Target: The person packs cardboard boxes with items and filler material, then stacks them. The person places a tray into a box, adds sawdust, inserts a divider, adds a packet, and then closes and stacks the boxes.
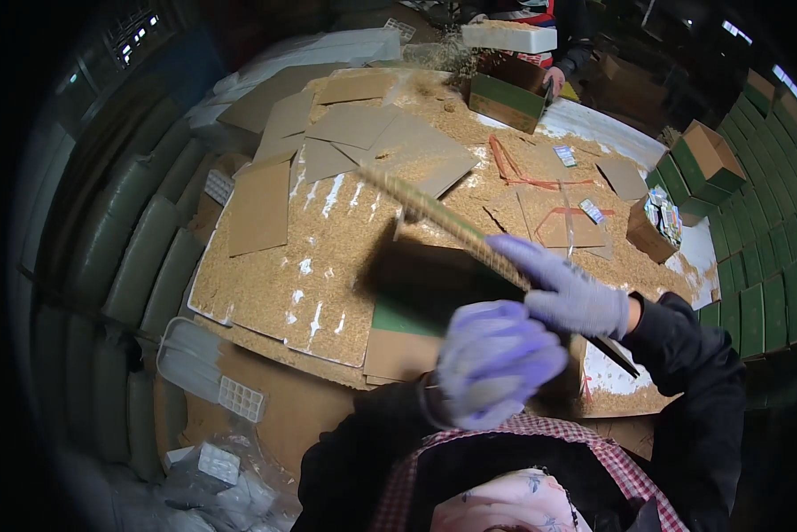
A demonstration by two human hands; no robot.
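In the head view, my right hand (568,292), in a pale purple glove, grips a flat piece of corrugated cardboard (432,211), seen nearly edge-on and blurred, slanting across the table. My left hand (498,366), in a similar glove, is blurred with its fingers curled, nearer my body; whether it holds anything cannot be told. Beneath and beyond my hands stands a green and brown cardboard box (405,332) at the table's near edge, its inside dark and partly hidden by my hands.
Sawdust-like material (252,286) covers much of the table, with loose cardboard sheets (262,213) and red ties (505,163). A carton of small packets (661,223) stands right, near stacked green boxes (764,299). Across the table, a person's hand (556,80) touches another box (508,100).
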